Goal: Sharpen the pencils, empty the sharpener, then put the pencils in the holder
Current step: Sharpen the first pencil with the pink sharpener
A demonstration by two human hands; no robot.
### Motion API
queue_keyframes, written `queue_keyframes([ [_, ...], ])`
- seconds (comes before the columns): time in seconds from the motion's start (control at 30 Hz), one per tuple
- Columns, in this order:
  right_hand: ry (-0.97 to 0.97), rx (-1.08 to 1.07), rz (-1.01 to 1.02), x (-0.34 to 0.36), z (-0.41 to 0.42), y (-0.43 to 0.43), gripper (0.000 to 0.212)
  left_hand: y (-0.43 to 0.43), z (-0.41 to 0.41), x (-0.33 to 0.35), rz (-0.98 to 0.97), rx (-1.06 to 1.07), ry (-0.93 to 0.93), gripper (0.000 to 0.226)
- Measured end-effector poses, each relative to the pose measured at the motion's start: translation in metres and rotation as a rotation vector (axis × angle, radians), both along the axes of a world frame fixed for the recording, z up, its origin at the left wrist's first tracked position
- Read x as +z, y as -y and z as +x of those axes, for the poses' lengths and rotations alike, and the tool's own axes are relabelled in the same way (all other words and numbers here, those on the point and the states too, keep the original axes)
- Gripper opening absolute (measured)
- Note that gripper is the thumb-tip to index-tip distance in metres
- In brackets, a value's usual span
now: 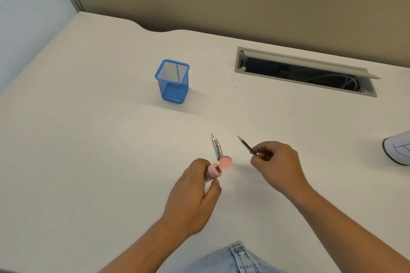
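My left hand (195, 193) grips a small pink sharpener (214, 170) near the middle of the white desk (88, 139); its round lid (225, 162) hangs open to the right. Two sharpened pencils (217, 147) lie side by side just beyond the sharpener, tips pointing away from me. My right hand (278, 165) pinches a third pencil (247, 145), whose sharp tip points up and to the left. A blue mesh holder (173, 81) stands upright and empty farther back on the left.
An open cable slot (306, 73) with wires inside is set into the desk at the back right. A white cup-like object (398, 147) lies at the right edge. A beige partition runs behind the desk. Denim fabric (239, 259) shows at the bottom.
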State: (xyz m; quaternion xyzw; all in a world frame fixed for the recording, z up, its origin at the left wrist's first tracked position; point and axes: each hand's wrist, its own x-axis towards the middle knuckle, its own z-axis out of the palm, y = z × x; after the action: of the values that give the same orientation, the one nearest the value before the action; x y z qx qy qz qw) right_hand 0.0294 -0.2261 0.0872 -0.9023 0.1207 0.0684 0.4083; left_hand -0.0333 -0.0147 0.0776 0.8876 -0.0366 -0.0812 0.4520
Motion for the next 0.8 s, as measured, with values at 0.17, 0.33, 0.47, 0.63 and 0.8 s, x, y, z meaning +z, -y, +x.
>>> queue_keyframes([
  [0.17,0.107,0.108,0.247,0.066,-0.051,0.014,0.012,-0.003,-0.014,0.025,-0.1,-0.109,0.098,0.011],
  [0.33,0.267,0.214,0.274,0.116,-0.09,0.012,0.018,0.001,-0.024,0.05,-0.192,-0.142,0.242,0.016],
  [0.47,0.387,0.254,0.157,0.134,-0.111,0.01,0.016,0.005,-0.029,0.068,-0.166,-0.155,0.361,0.016],
  [0.63,0.463,0.293,0.005,0.141,-0.119,0.011,0.017,0.005,-0.028,0.083,-0.128,-0.154,0.457,0.015],
  [0.8,0.528,0.287,-0.058,0.14,-0.122,0.014,0.016,0.003,-0.026,0.087,-0.091,-0.145,0.557,0.019],
])
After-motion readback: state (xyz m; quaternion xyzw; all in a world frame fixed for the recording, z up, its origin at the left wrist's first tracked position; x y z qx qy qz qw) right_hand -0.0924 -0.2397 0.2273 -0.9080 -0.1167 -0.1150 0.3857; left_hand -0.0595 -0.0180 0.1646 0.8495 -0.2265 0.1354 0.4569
